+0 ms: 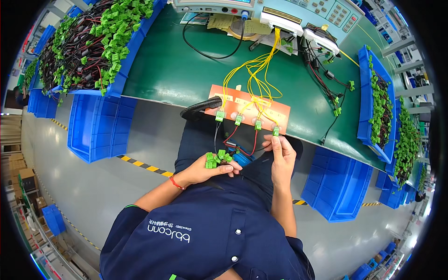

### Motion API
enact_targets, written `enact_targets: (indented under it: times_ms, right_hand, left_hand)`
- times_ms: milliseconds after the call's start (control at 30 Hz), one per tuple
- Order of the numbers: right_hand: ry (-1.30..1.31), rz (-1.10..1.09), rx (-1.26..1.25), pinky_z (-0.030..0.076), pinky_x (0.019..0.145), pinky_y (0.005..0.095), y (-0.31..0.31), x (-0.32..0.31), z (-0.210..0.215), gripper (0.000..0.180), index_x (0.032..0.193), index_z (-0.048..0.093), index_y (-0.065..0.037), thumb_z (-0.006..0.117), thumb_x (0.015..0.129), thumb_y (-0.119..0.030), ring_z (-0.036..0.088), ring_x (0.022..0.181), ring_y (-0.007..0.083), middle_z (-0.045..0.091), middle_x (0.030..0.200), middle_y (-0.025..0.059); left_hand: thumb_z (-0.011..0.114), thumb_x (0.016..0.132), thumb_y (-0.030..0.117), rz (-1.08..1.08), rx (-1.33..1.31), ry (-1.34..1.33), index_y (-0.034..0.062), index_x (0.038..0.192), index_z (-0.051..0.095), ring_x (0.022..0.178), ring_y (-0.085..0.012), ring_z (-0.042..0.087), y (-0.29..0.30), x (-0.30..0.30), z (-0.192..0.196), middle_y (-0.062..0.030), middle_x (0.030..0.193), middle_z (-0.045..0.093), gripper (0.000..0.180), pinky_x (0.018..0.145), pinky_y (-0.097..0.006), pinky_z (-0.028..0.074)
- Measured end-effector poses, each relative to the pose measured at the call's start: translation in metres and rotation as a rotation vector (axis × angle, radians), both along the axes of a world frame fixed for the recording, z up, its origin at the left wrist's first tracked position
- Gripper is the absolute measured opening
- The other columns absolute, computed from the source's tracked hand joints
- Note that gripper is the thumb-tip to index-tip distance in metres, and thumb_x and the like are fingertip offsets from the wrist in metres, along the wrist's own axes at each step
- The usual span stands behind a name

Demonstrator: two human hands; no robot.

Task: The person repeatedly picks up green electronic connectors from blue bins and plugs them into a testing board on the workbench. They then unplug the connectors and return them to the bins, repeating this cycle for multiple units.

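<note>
My left hand (pixel 210 169) is closed around a bunch of green terminal connectors (pixel 215 158) on black and red wires. With thumb and fingers my right hand (pixel 282 154) pinches a green connector (pixel 276 131) at the right end of an orange board (pixel 283 110). Further green connectors (pixel 258 124) sit in a row along the board's near edge, with red and black leads hanging toward my left hand. Yellow wires (pixel 254 70) run from the board up to a white terminal block (pixel 281 22). A black strap-like piece (pixel 199 107) lies over the board's left end.
Blue bins heaped with green-ended cables stand at the left (pixel 122 70) and right (pixel 366 93) of the green table (pixel 163 56). Test instruments (pixel 322 14) line the back. Loose black cables (pixel 334 95) lie right of the board. Blue crates (pixel 100 123) stand below the table edge.
</note>
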State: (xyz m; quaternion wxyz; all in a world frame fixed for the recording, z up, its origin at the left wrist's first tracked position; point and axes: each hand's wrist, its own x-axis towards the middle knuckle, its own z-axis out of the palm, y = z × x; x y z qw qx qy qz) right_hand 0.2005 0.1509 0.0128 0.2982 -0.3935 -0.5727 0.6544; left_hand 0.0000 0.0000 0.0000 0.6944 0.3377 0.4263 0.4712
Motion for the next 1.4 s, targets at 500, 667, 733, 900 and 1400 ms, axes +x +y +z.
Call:
enact_targets:
  times_ms: [500, 667, 733, 900, 1400]
  right_hand:
    - [0.585, 0.404, -0.412, 0.054, 0.061, 0.0347, 0.003, 0.047, 0.001, 0.029, 0.097, 0.063, 0.007, 0.059, 0.099, -0.021, 0.061, 0.053, 0.0198, 0.061, 0.071, 0.0125]
    - [0.615, 0.463, -0.447, 0.056, 0.069, 0.0378, 0.009, 0.034, -0.001, 0.03, 0.1, 0.064, 0.008, 0.058, 0.1, -0.021, 0.064, 0.057, 0.0205, 0.061, 0.07, 0.0119]
    - [0.668, 0.439, -0.463, 0.056, 0.069, 0.0377, 0.01, 0.037, -0.003, 0.029, 0.1, 0.064, 0.007, 0.058, 0.1, -0.021, 0.063, 0.056, 0.0204, 0.062, 0.071, 0.0119]
    - [0.57, 0.358, -0.444, 0.056, 0.068, 0.0369, 0.011, 0.047, -0.006, 0.03, 0.099, 0.065, 0.007, 0.059, 0.1, -0.022, 0.063, 0.054, 0.0197, 0.064, 0.071, 0.0113]
    - [0.294, 0.275, -0.347, 0.05, 0.079, 0.0309, -0.015, -0.022, 0.025, 0.034, 0.122, 0.055, 0.006, 0.047, 0.105, -0.022, 0.056, 0.068, 0.0131, 0.057, 0.076, 0.005]
  left_hand:
    - [0.062, 0.099, 0.017, 0.226, -0.104, -0.108, 0.0012, 0.114, 0.069, 0.076, -0.0087, 0.055, 0.011, 0.003, -0.008, -0.0049, 0.092, 0.068, 0.023, 0.072, -0.024, 0.046]
    - [0.06, 0.099, 0.015, 0.306, -0.082, 0.062, 0.0004, 0.114, 0.069, 0.072, -0.006, 0.051, 0.011, -0.002, -0.01, 0.0011, 0.079, 0.058, 0.022, 0.063, -0.022, 0.04]
    - [0.058, 0.1, 0.016, 0.566, -0.041, 0.024, -0.0019, 0.115, 0.067, 0.071, -0.0063, 0.05, 0.006, -0.01, -0.018, 0.0017, 0.078, 0.056, 0.024, 0.064, -0.023, 0.04]
    - [0.053, 0.105, 0.02, 0.828, -0.004, 0.002, -0.0041, 0.124, 0.062, 0.086, -0.011, 0.061, 0.006, -0.022, -0.013, -0.0032, 0.095, 0.066, 0.032, 0.083, -0.027, 0.048]
    - [0.052, 0.105, 0.027, 0.542, -0.034, -0.165, -0.0006, 0.109, 0.064, 0.053, -0.0037, 0.03, 0.041, 0.006, 0.031, 0.0079, 0.062, 0.034, 0.03, 0.051, -0.023, 0.027]
